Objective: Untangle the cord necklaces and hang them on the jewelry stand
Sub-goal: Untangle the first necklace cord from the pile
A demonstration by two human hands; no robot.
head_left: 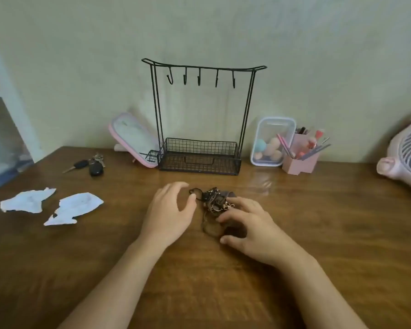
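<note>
Cord necklaces (214, 200) in a knotted clump on the table (318, 233), between left hand (171, 210), relaxed and holding nothing, and right hand (249, 224), touching the clump with spread fingertips (221, 219), not gripping. Light, limp, prone to snagging; probably best pinched at the loose loop (193, 192) nearest the left hand, not the metal pendants (217, 204). Beyond both hands, jewelry stand (199, 163), hooks (199, 80) bare

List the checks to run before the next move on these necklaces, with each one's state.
1. The tangle lies on the table: ok.
2. The cords apart: not ok, one clump.
3. The stand upright behind the tangle: ok.
4. All five hooks bare: ok.
5. The left hand free: ok, holds nothing.
6. The right hand fingers gripping the tangle: cannot tell.
</note>
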